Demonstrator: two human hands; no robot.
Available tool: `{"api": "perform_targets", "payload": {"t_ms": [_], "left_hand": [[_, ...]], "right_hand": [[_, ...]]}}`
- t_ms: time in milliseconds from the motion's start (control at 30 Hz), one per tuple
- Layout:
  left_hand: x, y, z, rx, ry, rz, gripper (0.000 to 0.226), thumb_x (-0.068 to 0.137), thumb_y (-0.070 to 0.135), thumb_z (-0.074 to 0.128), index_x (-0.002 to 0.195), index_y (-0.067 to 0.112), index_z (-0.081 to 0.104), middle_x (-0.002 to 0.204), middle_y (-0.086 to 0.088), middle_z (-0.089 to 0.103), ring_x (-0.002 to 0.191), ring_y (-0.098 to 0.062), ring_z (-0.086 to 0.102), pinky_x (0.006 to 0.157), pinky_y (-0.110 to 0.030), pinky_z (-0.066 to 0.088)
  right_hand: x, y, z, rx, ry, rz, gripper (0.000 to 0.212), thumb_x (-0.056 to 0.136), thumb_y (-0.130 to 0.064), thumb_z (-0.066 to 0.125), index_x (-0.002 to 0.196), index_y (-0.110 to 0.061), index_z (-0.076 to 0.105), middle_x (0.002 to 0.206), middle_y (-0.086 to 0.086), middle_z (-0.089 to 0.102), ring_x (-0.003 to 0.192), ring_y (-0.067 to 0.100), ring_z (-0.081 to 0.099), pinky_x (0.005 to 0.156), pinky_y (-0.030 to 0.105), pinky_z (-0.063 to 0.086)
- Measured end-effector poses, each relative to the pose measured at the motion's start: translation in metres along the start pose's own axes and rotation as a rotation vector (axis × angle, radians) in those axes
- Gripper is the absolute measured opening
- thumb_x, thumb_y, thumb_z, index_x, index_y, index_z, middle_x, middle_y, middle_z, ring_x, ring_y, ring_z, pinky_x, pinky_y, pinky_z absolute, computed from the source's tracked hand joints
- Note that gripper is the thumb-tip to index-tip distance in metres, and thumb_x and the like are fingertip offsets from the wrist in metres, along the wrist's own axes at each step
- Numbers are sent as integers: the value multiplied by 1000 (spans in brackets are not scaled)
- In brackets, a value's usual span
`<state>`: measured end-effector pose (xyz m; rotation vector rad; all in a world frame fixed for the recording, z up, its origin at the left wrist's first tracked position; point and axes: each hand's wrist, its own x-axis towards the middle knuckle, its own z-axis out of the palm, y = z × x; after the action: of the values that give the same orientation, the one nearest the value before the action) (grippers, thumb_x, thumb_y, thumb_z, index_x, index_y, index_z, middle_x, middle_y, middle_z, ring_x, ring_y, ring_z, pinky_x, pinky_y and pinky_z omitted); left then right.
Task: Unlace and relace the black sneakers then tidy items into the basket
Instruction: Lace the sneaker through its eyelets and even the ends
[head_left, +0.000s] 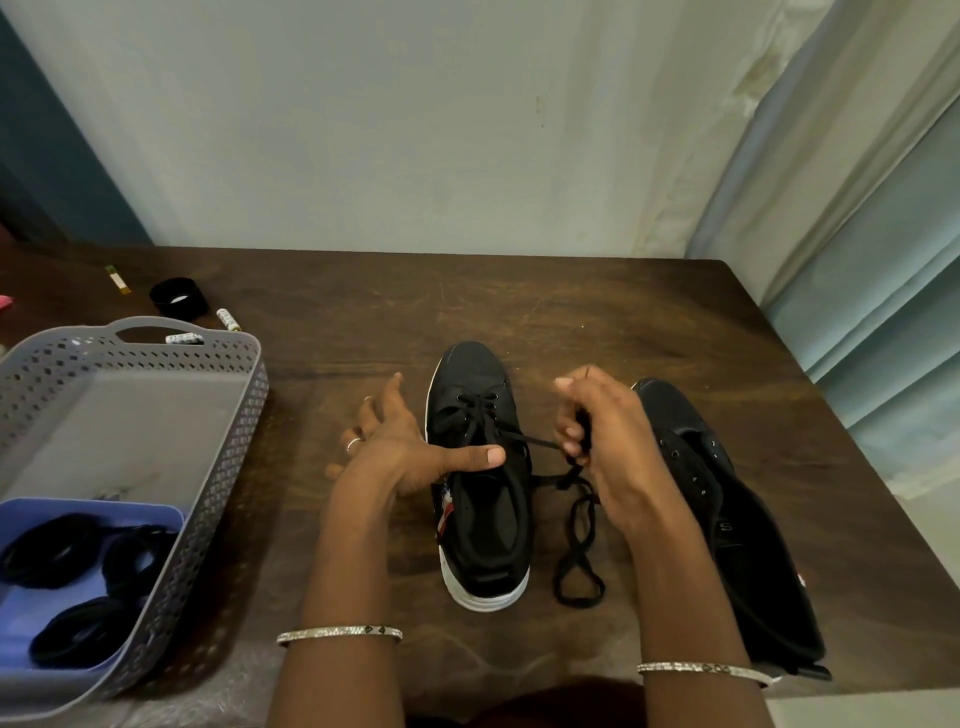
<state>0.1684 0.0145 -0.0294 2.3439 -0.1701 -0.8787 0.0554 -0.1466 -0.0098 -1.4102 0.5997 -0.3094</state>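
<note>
Steadies the middle sneaker (483, 519) with the left hand (395, 447): straight, spread, nothing gripped, thumb laid across the tongue. Pinches the black lace (576, 545) in the right hand (602, 431), fingers (571, 434) curled round it just right of the shoe. Leaves the slack looping on the desk (571, 312) between this shoe and the second sneaker (727, 519), which lies by the right forearm. Stands toe away, laced only through the front eyelets.

Probably handles as light canvas with a stiffer white sole, so best pinned down at the collar. Looks limp and flat in the lace, useless to push, so better taken close to the tip, hidden here in the hand. Waits at far left: grey basket (228, 415).
</note>
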Motion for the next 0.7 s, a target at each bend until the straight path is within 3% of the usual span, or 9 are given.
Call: {"api": "perform_targets", "payload": {"t_ms": [100, 167, 267, 367, 467, 600, 700], "left_hand": [[0, 1, 1, 14, 9, -13, 168, 19, 78, 76, 156, 38, -14, 167, -5, -13, 152, -39, -9, 120, -65, 9], [1, 0, 1, 25, 17, -22, 168, 20, 79, 76, 156, 38, -13, 167, -5, -13, 152, -39, -9, 120, -64, 10], [1, 0, 2, 26, 29, -27, 165, 24, 78, 79, 156, 38, -12, 167, -5, -12, 152, -39, -9, 120, -64, 10], [0, 0, 1, 31, 28, -33, 163, 27, 76, 79, 157, 37, -11, 167, -6, -12, 152, -39, -9, 120, -64, 10], [0, 0, 0, 43, 21, -31, 166, 22, 78, 76, 157, 36, -10, 167, -7, -10, 152, -40, -7, 120, -64, 10], [0, 1, -1, 53, 12, -27, 165, 21, 80, 76, 157, 37, -7, 168, -7, -8, 152, -40, -5, 120, -64, 10], [0, 1, 0, 62, 10, -20, 162, 23, 80, 75, 158, 38, -4, 168, -7, -7, 152, -40, -4, 120, -63, 12]], "right_hand": [[4, 11, 4, -451, -26, -33, 6, 92, -22, 70, 92, -22, 63, 75, -8, 62, 62, 9, 59, 54, 18, 43], [4, 15, 5, -693, -105, -98, 4, 92, -26, 72, 92, -23, 69, 72, -6, 62, 61, -2, 56, 54, 11, 39], [4, 17, 6, -813, -166, -114, 9, 97, -26, 66, 92, -19, 70, 72, 5, 64, 58, -1, 51, 55, 12, 39], [0, 13, 7, -531, -205, -93, 14, 101, -20, 61, 87, -18, 66, 77, -3, 61, 70, 2, 52, 68, 20, 43], [-5, 0, 4, -105, -220, -82, 17, 102, -12, 55, 87, -13, 62, 81, -2, 61, 68, -2, 56, 61, 13, 44], [-7, -9, -6, 279, -209, 54, 20, 101, -17, 51, 83, -13, 58, 85, 7, 67, 78, 15, 66, 61, 23, 50], [-2, -5, -2, 142, -67, 104, 26, 100, -13, 52, 74, -14, 49, 63, 2, 56, 66, 17, 61, 58, 22, 47]]}}
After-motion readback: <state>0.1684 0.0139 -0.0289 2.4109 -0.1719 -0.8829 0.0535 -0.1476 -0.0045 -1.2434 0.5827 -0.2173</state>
